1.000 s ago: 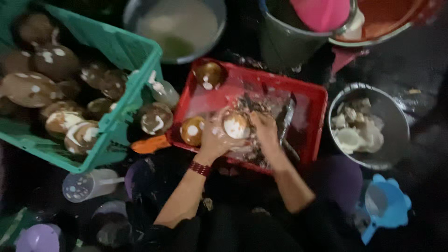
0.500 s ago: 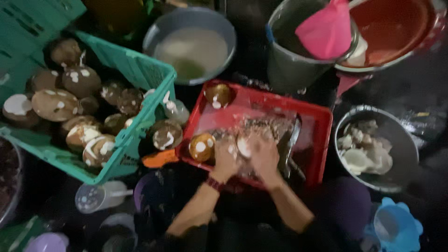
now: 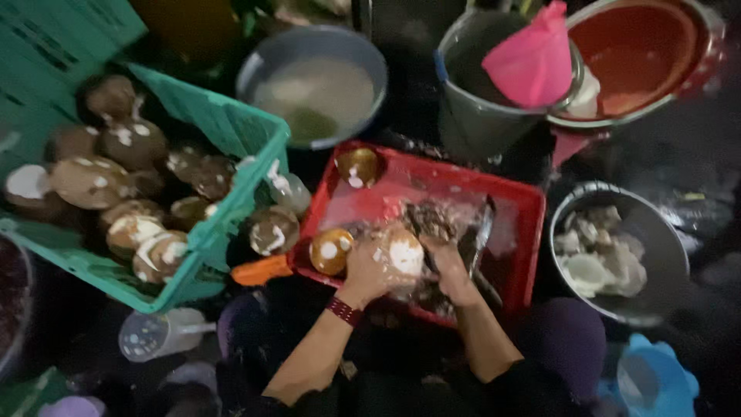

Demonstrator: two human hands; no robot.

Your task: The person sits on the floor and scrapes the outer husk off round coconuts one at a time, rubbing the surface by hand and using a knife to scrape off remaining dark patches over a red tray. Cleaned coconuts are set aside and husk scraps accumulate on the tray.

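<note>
My left hand [image 3: 369, 270] grips a brown coconut with a white cut patch [image 3: 400, 253] over the red crate [image 3: 515, 202]. My right hand [image 3: 446, 266] is closed just right of that coconut, with a dark knife-like blade [image 3: 477, 232] above it; whether the hand holds it I cannot tell. A dark red band sits on my left wrist [image 3: 344, 310]. Brown husk scraps [image 3: 427, 218] lie in the crate. Two more coconuts rest in the crate, one at its front left [image 3: 330, 252] and one at its back left [image 3: 358, 166].
A green crate [image 3: 220, 123] of several coconuts stands at the left. A metal bowl of cloudy liquid [image 3: 316, 89] is behind. A grey bucket [image 3: 471, 116] carries a pink funnel [image 3: 534, 62]. At the right, a metal bowl [image 3: 656, 232] contains white coconut pieces. An orange handle [image 3: 261, 270] lies by the red crate.
The view has tilted, so everything sits lower and to the right in frame. Both hands stay on the coconut in the red crate, shifting slightly.
</note>
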